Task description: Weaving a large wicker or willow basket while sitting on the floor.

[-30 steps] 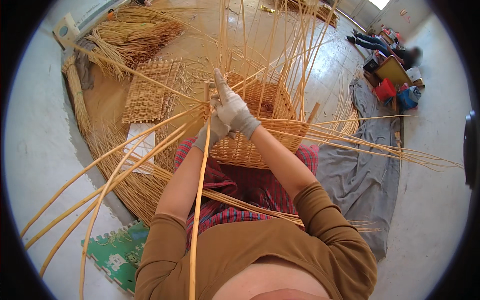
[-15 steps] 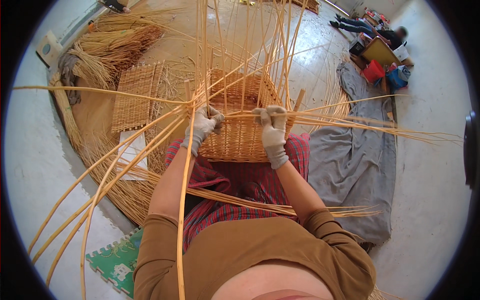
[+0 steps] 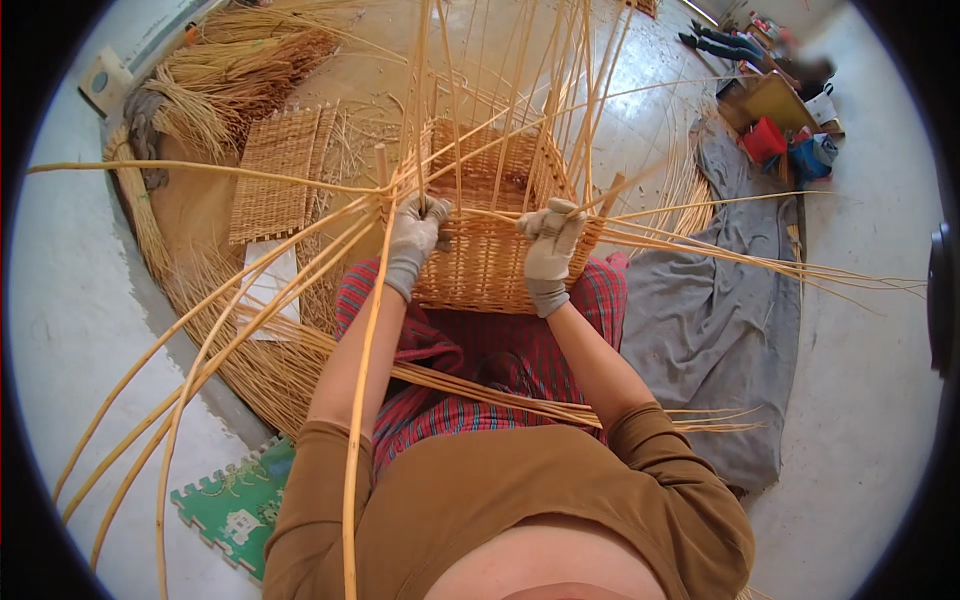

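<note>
A rectangular woven willow basket [image 3: 480,265] sits tilted on my lap, with long upright rods rising from its rim and its inside facing up. My left hand [image 3: 413,240], in a grey-white work glove, is closed at the rim's left corner, thumb and fingers around the base of an upright rod [image 3: 421,120]. At the rim's right side my gloved right hand [image 3: 551,245] pinches a thin willow rod [image 3: 615,188], blurred beyond the fingers. Several rods [image 3: 290,265] fan out from the left corner, and more rods [image 3: 740,255] stretch right. A short thick corner stake [image 3: 611,193] stands beside my right hand.
Bundles of willow [image 3: 225,75] and a woven panel [image 3: 275,170] lie on the floor at left. A grey cloth [image 3: 715,300] spreads at right, below a red bucket [image 3: 763,140] and a blue bucket [image 3: 810,158]. Another person [image 3: 760,60] is at the far right. A green foam mat [image 3: 235,510] lies lower left.
My right hand has turned, and the rod in it has swung upward to the right. My left hand has shifted to the base of an upright rod. The view has shifted slightly.
</note>
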### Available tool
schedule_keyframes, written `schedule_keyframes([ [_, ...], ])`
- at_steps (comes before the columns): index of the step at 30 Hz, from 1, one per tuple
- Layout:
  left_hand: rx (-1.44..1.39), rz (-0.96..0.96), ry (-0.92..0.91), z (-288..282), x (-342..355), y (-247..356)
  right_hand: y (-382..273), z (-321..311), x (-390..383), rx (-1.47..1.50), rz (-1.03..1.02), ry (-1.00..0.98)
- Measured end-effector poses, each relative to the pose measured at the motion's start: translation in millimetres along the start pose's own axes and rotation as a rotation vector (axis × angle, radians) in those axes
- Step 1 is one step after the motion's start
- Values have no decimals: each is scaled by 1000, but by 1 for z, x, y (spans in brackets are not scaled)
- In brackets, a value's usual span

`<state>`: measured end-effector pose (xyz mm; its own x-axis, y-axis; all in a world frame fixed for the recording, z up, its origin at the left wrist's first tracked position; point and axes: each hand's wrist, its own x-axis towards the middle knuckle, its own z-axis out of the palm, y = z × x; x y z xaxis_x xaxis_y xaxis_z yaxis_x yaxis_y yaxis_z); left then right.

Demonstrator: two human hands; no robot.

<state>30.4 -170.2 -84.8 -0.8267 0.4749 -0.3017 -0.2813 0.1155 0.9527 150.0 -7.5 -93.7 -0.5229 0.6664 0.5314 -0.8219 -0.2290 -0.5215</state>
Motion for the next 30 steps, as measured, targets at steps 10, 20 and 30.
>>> schedule_keyframes([
  [10, 202, -89, 214, 24, -30, 39, -48, 50, -7, -350, 253, 209],
  [20, 454, -78, -334, 74, -24, 53, -88, -17, 16, -723, 240, 338],
  [30, 267, -100, -150, 77, -8, 26, -67, -1, 98, -933, 236, -255],
])
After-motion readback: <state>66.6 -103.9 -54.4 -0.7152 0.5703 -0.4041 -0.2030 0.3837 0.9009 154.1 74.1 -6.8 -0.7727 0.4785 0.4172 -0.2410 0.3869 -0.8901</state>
